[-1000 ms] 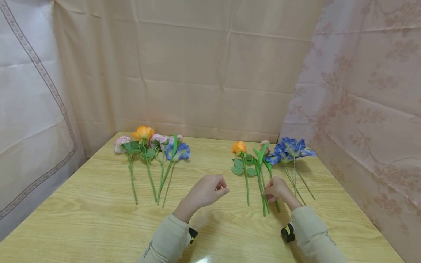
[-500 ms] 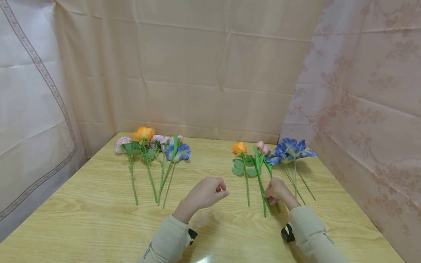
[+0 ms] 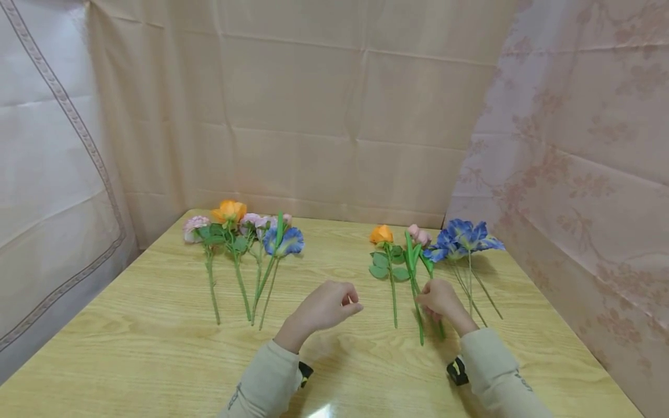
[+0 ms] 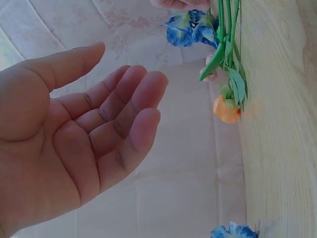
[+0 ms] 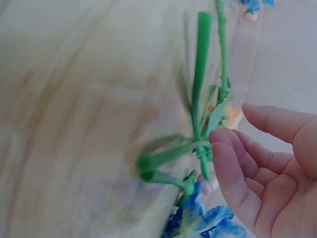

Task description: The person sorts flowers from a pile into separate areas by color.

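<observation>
In the head view my right hand [image 3: 441,301] is over the lower stems of the pink tulips [image 3: 418,234], whose long green leaves [image 3: 412,255] lie on the table. The right wrist view shows its thumb apart from loosely bent fingers, fingertips close to a green stem [image 5: 173,154]; contact is unclear. An orange rose [image 3: 381,234] lies left of the tulips, and blue irises [image 3: 465,237] lie to their right. My left hand [image 3: 324,305] hovers above the middle of the table, its fingers relaxed and holding nothing; its palm shows in the left wrist view.
On the wood-grain table [image 3: 157,360], a second group lies at the left: an orange flower [image 3: 229,211], pink flowers [image 3: 196,226] and a blue iris [image 3: 287,241]. Beige cloth [image 3: 292,116] hangs behind, with patterned cloth [image 3: 590,174] at the right.
The tulips' leaves and stems have shifted and spread, leaving the pink blooms more visible. My right hand has moved slightly up and left, its fingers loosened. The left hand has hardly moved.
</observation>
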### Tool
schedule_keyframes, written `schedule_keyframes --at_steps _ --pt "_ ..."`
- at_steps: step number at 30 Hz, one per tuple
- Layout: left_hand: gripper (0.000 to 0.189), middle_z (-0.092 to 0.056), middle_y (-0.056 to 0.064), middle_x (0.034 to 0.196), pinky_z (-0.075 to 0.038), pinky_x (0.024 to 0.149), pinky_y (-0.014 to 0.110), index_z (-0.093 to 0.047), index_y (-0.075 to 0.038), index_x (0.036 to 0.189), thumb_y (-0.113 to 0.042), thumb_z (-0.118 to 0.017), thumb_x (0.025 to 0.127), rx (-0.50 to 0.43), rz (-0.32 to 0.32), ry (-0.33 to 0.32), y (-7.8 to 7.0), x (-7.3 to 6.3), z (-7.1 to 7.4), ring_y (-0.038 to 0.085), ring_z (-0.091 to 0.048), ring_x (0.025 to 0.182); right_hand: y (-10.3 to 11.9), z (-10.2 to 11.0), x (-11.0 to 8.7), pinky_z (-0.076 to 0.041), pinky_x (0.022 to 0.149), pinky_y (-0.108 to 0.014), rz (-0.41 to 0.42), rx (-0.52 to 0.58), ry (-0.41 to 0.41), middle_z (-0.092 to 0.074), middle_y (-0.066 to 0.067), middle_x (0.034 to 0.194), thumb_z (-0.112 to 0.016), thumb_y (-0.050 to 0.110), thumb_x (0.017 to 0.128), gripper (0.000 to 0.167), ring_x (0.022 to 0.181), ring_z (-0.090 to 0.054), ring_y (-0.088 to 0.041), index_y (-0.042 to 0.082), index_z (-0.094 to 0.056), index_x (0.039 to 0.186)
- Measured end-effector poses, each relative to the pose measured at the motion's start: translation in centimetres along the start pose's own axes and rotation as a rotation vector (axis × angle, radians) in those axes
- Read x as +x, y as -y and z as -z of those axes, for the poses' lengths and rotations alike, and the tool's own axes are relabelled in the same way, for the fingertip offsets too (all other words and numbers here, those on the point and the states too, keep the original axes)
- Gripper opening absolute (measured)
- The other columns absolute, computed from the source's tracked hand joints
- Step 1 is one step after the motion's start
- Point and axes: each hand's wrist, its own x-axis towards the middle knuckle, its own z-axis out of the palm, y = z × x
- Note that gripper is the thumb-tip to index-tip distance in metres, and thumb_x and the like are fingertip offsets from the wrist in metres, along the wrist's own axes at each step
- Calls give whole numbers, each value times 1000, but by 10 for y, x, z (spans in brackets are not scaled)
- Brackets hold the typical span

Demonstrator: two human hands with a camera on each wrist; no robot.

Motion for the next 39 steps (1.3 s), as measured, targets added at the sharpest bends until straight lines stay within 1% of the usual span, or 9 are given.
schedule_keyframes --at_steps 5,8,12,15,18,24,31,35,39 --pt "15 -53 -2 69 -40 52 24 -62 -5 86 -20 -59 87 -8 56 -17 5 0 4 9 -46 57 8 -1 -4 -36 36 -24 33 12 -18 -45 -5 43 -61 12 84 33 34 -39 -11 7 -47 54" --pt "14 -53 0 71 -40 53 25 -61 -4 87 -18 -59 87 -13 112 -43 11 -1 8 11 -46 58 12 -3 -8 -34 37 -23 64 12 -47 -46 -4 44 -61 13 84 31 36 -42 -13 6 -49 56" --pt "12 -53 2 70 -40 53 27 -60 -2 85 -14 -60 86 8 190 -124 24 -3 18 13 -48 59 19 -5 -12 -37 37 -24 77 37 -60 -54 -9 51 -62 14 84 21 42 -51 -18 1 -60 68" --pt "12 -55 4 71 -42 54 29 -60 -1 85 -13 -61 85 32 269 -196 37 -5 29 16 -51 62 24 -7 -15 -41 39 -27 66 122 -22 -58 -11 59 -61 13 84 17 45 -53 -18 -2 -63 77" --pt "16 -58 8 76 -45 59 32 -61 0 88 -15 -61 85 53 345 -237 52 -8 40 20 -55 69 29 -8 -19 -44 41 -30 74 207 20 -59 -11 66 -61 13 84 17 47 -54 -15 -3 -63 81" --pt "22 -60 14 85 -46 63 37 -59 5 93 -17 -57 87 56 485 -267 81 -23 61 26 -57 75 38 -9 -28 -47 42 -32 137 231 26 -60 -11 67 -61 13 84 16 48 -54 -15 -2 -62 80" --pt "23 -59 21 91 -45 62 40 -58 7 96 -14 -55 87 56 636 -303 104 -45 80 29 -55 74 44 -7 -35 -48 46 -37 176 264 34 -60 -11 68 -61 18 85 17 50 -55 -17 1 -61 82" --pt "22 -52 12 67 -40 52 33 -56 3 75 -15 -54 88 69 710 -290 117 -59 90 23 -48 60 47 -4 -39 -48 47 -35 181 276 29 -60 -11 68 -61 18 85 17 51 -55 -18 1 -62 83" --pt "30 -49 8 57 -38 47 32 -51 -1 61 -15 -52 87 84 763 -300 131 -72 99 21 -46 53 49 -2 -42 -48 47 -34 177 278 22 -59 -10 68 -60 17 86 17 52 -55 -18 0 -62 85"
